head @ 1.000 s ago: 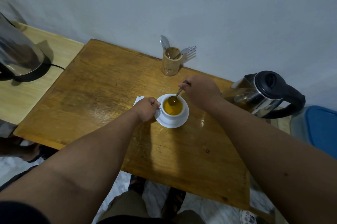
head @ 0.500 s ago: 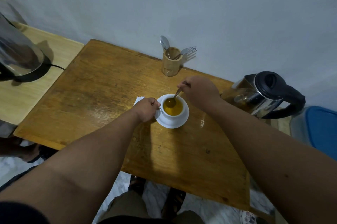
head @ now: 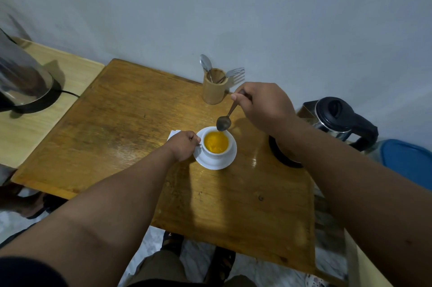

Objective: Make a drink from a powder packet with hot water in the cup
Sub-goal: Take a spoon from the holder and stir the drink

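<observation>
A white cup (head: pixel 219 154) full of orange-yellow drink stands on a white saucer (head: pixel 216 164) in the middle of the wooden table (head: pixel 131 123). My left hand (head: pixel 183 147) is closed on the cup's handle at its left side. My right hand (head: pixel 261 105) pinches the handle of a metal spoon (head: pixel 224 122), whose bowl hangs just above the cup's far rim, out of the liquid. A white packet (head: pixel 174 133) peeks out from behind my left hand.
A bamboo holder (head: pixel 214 89) with a spoon and a fork stands at the table's back edge. A steel kettle with a black lid (head: pixel 336 118) sits to the right, its black base (head: pixel 280 155) under my right forearm. Another kettle (head: pixel 21 81) stands on the left side table.
My right hand has risen and moved back, lifting the spoon out of the drink to just above the rim. My left hand stays on the cup's handle.
</observation>
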